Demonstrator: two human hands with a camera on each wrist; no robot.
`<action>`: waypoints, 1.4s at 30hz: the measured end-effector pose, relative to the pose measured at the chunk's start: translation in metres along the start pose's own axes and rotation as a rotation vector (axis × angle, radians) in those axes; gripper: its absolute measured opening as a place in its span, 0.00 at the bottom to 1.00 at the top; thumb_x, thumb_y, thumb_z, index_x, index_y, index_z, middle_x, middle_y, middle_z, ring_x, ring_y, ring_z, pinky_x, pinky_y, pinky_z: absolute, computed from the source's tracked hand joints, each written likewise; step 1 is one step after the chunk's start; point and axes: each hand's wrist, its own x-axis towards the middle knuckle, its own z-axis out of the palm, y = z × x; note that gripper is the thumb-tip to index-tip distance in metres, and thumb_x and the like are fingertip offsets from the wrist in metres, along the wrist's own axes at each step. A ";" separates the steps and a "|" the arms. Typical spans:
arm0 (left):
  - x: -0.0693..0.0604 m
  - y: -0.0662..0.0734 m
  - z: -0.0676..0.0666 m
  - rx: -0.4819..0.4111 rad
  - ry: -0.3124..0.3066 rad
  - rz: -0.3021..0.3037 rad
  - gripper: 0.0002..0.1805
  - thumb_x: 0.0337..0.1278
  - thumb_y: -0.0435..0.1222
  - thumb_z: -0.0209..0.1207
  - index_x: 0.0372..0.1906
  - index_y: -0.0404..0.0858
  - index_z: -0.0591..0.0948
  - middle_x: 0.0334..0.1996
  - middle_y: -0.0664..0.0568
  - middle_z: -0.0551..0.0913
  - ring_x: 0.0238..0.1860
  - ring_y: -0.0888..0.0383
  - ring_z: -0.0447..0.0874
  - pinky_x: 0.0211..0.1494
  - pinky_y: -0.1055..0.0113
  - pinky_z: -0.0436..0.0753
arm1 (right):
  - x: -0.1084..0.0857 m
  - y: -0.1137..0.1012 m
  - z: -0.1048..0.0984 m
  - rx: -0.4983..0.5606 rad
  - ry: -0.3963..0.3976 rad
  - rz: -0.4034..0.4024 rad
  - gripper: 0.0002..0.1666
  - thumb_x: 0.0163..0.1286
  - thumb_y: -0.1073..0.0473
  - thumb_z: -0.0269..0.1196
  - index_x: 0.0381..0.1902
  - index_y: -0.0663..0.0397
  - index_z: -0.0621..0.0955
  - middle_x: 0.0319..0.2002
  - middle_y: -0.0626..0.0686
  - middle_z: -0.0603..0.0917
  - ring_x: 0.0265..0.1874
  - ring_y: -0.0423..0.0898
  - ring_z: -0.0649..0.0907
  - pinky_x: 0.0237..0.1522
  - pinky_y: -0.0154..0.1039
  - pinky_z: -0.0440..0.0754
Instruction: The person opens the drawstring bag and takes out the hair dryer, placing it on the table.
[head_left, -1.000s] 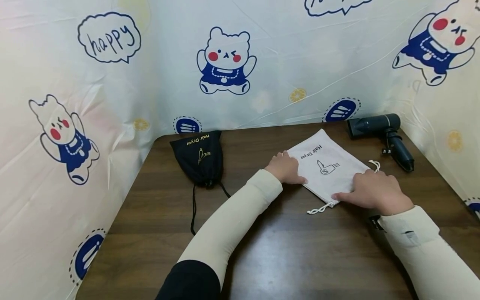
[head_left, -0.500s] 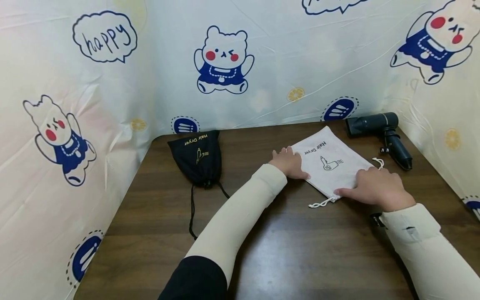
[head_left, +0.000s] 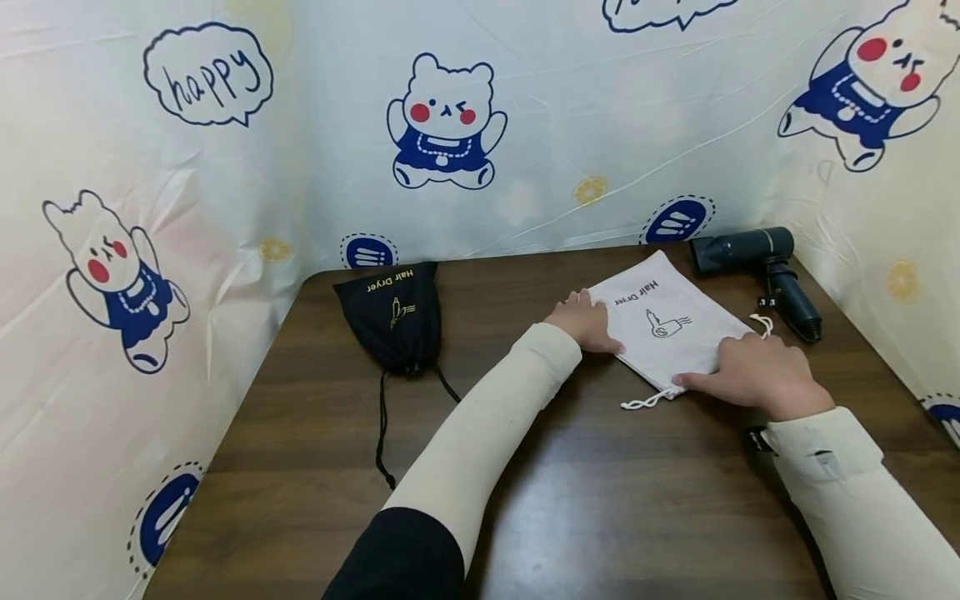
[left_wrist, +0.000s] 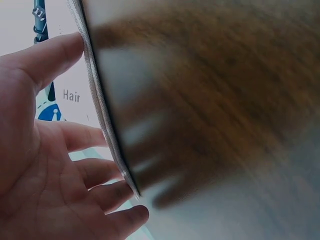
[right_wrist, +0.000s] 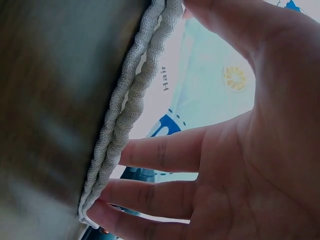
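A white bag [head_left: 667,325] lies flat on the surface [head_left: 600,500], right of centre in the head view, printed "Hair Dryer" above a line drawing. The left hand [head_left: 583,323] touches its left edge, thumb and fingers spread and extended along it, not clenched. The right hand [head_left: 761,371] is at the gathered near-right edge, its fingers likewise straight, touching the puckered cloth rather than grasping it. A white cord [head_left: 643,402] sticks out at the near corner, and a second loop shows beyond the right hand. A dark dryer [head_left: 750,248] lies on the far right, just beside the white bag but apart from it. Well to the left, a black bag [head_left: 397,321] lies with its mouth drawn together, black cords [head_left: 382,429] trailing toward the person. A printed curtain [head_left: 555,108] hangs behind.
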 end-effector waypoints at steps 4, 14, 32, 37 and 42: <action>0.004 0.000 0.001 -0.018 -0.006 0.005 0.49 0.64 0.68 0.56 0.81 0.45 0.61 0.83 0.42 0.53 0.83 0.47 0.51 0.81 0.51 0.61 | 0.001 0.002 0.001 -0.003 0.009 0.006 0.61 0.52 0.08 0.55 0.42 0.65 0.84 0.33 0.64 0.79 0.32 0.61 0.76 0.25 0.55 0.73; 0.014 0.002 -0.002 -0.045 -0.024 0.001 0.51 0.63 0.68 0.56 0.82 0.46 0.58 0.84 0.44 0.49 0.84 0.48 0.47 0.82 0.52 0.58 | 0.004 0.008 0.002 0.012 0.028 0.014 0.62 0.54 0.09 0.55 0.44 0.67 0.84 0.35 0.66 0.79 0.33 0.62 0.76 0.26 0.57 0.73; 0.019 0.004 -0.009 -0.090 -0.041 0.026 0.50 0.64 0.66 0.57 0.82 0.45 0.58 0.84 0.42 0.48 0.84 0.48 0.45 0.83 0.54 0.56 | 0.013 0.018 0.009 0.020 0.047 0.038 0.67 0.53 0.08 0.52 0.51 0.70 0.83 0.44 0.73 0.80 0.41 0.71 0.75 0.31 0.66 0.75; 0.024 0.005 -0.009 -0.100 -0.058 0.025 0.51 0.65 0.66 0.56 0.83 0.45 0.56 0.84 0.43 0.46 0.85 0.48 0.43 0.83 0.55 0.54 | 0.013 0.019 0.010 0.023 0.051 0.046 0.68 0.53 0.08 0.52 0.51 0.71 0.82 0.44 0.74 0.79 0.41 0.72 0.75 0.30 0.65 0.75; 0.028 0.005 -0.008 -0.104 -0.056 0.025 0.51 0.65 0.67 0.56 0.83 0.46 0.55 0.85 0.44 0.45 0.85 0.49 0.42 0.84 0.55 0.53 | 0.015 0.022 0.012 0.021 0.049 0.055 0.68 0.52 0.07 0.51 0.50 0.70 0.82 0.43 0.73 0.79 0.41 0.71 0.75 0.29 0.63 0.75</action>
